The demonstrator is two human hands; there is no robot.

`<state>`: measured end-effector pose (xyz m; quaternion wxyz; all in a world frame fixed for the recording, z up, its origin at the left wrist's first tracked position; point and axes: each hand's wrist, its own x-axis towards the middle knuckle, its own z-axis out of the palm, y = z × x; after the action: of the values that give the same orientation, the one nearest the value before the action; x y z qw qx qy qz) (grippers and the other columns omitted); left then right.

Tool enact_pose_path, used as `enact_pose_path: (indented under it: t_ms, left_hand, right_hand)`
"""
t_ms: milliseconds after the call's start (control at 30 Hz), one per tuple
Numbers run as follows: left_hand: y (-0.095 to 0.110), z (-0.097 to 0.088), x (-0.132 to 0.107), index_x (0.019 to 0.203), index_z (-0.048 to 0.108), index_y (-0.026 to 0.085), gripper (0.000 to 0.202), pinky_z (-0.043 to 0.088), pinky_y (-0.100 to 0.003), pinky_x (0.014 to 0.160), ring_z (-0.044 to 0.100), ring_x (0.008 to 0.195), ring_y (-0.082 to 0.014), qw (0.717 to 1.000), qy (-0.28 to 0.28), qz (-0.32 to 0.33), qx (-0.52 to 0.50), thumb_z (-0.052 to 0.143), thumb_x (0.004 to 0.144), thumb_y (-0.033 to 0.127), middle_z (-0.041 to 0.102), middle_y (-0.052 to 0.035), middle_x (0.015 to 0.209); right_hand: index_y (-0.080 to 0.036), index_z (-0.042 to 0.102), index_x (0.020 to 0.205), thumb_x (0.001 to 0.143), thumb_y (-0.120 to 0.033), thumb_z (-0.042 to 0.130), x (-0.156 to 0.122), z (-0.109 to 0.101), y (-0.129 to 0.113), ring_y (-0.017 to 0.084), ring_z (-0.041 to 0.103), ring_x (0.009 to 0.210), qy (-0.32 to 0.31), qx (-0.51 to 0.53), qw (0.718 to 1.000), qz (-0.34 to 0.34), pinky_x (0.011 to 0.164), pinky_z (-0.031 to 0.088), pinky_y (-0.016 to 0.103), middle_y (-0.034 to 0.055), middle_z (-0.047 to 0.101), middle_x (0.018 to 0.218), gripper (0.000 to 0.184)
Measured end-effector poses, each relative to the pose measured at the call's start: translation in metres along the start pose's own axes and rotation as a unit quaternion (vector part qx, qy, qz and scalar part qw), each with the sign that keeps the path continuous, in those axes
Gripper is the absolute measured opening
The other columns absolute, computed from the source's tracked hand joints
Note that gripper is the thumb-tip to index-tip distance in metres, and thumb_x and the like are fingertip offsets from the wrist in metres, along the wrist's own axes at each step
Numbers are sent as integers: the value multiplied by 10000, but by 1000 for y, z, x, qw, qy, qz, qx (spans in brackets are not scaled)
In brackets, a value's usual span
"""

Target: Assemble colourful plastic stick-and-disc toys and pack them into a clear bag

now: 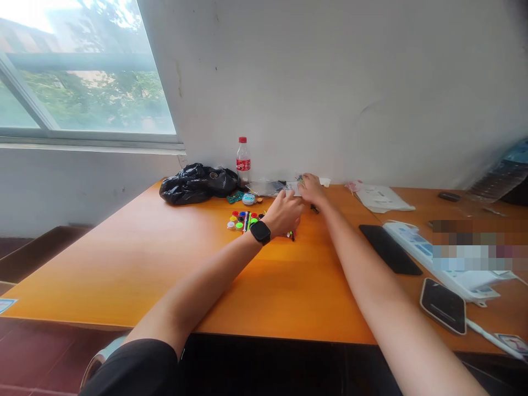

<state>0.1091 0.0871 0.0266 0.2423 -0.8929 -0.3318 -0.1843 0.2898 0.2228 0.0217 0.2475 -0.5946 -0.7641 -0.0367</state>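
Note:
My left hand (284, 213), with a black watch on its wrist, reaches over the right part of a group of small coloured push buttons (239, 224). Its fingers are curled; what lies under them is hidden. Just beyond and to the right, my right hand (312, 190) has its fingers bent at the end of a flat white and clear packet (292, 187). Small greenish and blue bits show at its fingertips, too small to name. A small black piece (314, 209) lies below that hand. Beside the buttons are a round tin (248, 199) and a green circuit board (235, 197).
A black plastic bag (198, 184) and a red-capped bottle (243, 159) stand by the wall. To the right are a white packet (381, 198), a dark flat slab (390, 249), a white power strip (437, 258), a phone (443, 305) and a large water bottle (501, 173).

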Motion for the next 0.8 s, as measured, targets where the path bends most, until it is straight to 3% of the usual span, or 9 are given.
enact_pose_path:
  t_ms: [200, 300, 433, 600, 800]
  left_hand:
    - [-18, 6, -3, 1008, 714, 158, 160, 423, -463, 909, 587, 1104, -341, 997, -30, -59, -27, 619, 947, 271, 734, -157, 1061]
    - [-33, 13, -8, 1200, 678, 168, 295, 444, -457, 928, 600, 1113, -340, 990, -27, -124, -56, 620, 939, 292, 725, -144, 1136]
    - [-47, 20, -11, 1528, 449, 166, 656, 470, -443, 953, 588, 1182, -346, 978, 9, -191, -88, 642, 921, 320, 625, -163, 1380]
    - [-45, 19, -10, 1595, 359, 175, 704, 481, -437, 1005, 565, 1258, -345, 974, 31, -183, -128, 605, 963, 362, 539, -171, 1514]
    - [-43, 21, -7, 1561, 437, 163, 659, 488, -434, 1036, 591, 1278, -333, 963, 51, -174, -199, 627, 979, 403, 561, -183, 1516]
  right_hand:
    - [-162, 801, 1034, 950, -322, 537, 3, -31, 6, 276, 689, 1145, -18, 107, 994, -26, 1030, 517, 352, 109, 782, 1178, 320]
    - [-181, 837, 997, 888, -433, 656, -1, -50, 7, 286, 719, 1097, -90, 217, 972, -16, 1024, 524, 361, 67, 818, 1098, 329]
    - [-214, 867, 985, 779, -577, 795, -12, -82, 3, 320, 686, 1178, -192, 268, 944, -18, 1095, 482, 386, 59, 825, 1121, 423]
    - [-229, 882, 979, 691, -577, 910, -26, -118, -6, 354, 680, 1171, -230, 273, 934, -5, 1077, 516, 425, 64, 830, 1017, 452]
    - [-219, 871, 956, 774, -469, 915, -40, -144, -13, 328, 688, 1195, -234, 368, 900, -3, 1106, 537, 459, 95, 811, 1052, 313]
